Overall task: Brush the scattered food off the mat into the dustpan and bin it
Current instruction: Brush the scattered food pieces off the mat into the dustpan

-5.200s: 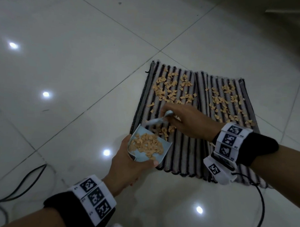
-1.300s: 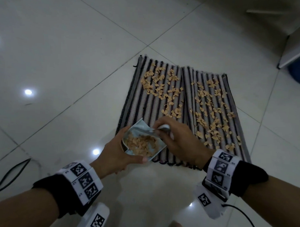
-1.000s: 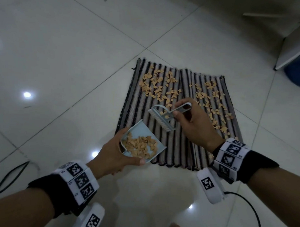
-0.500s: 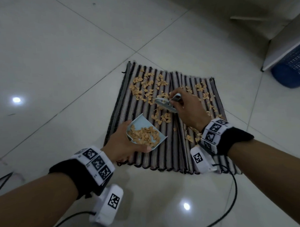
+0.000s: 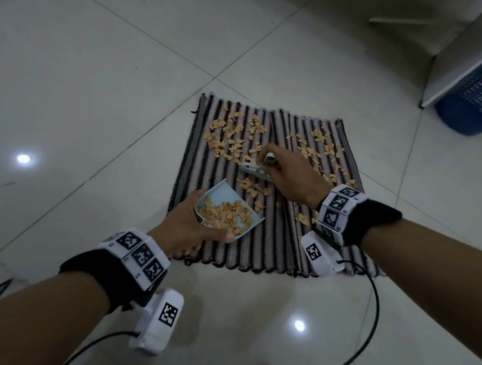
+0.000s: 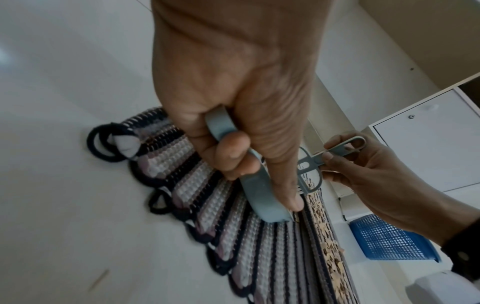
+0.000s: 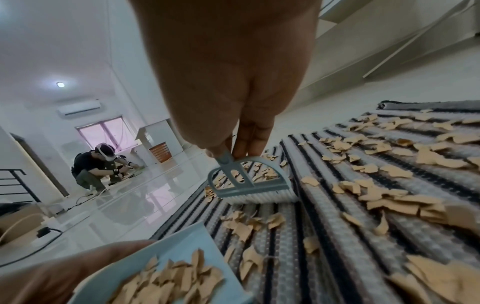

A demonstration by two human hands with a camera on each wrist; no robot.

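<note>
A striped mat [image 5: 221, 252] lies on the white tile floor, strewn with tan food flakes [image 5: 230, 138]. My left hand [image 5: 183, 229] grips the handle of a small light-blue dustpan [image 5: 223, 194], which holds a heap of flakes and rests on the mat's near left part. In the left wrist view the fingers curl round the dustpan handle [image 6: 221, 125]. My right hand [image 5: 286, 175] pinches the handle of a small grey-blue brush [image 7: 246, 183], whose white bristles sit on the mat just beyond the dustpan, with loose flakes [image 5: 253, 188] between them.
A blue mesh bin [image 5: 472, 108] stands at the far right beside a white cabinet [image 5: 457, 61]. Cables [image 5: 366, 323] trail on the floor near both wrists. In the right wrist view another person [image 7: 96, 164] crouches far off across the floor.
The brush went from the dustpan's mouth up and out over the mat, and now sits with its bristles down beyond a small cluster of flakes. The dustpan stays on the mat's near left.
</note>
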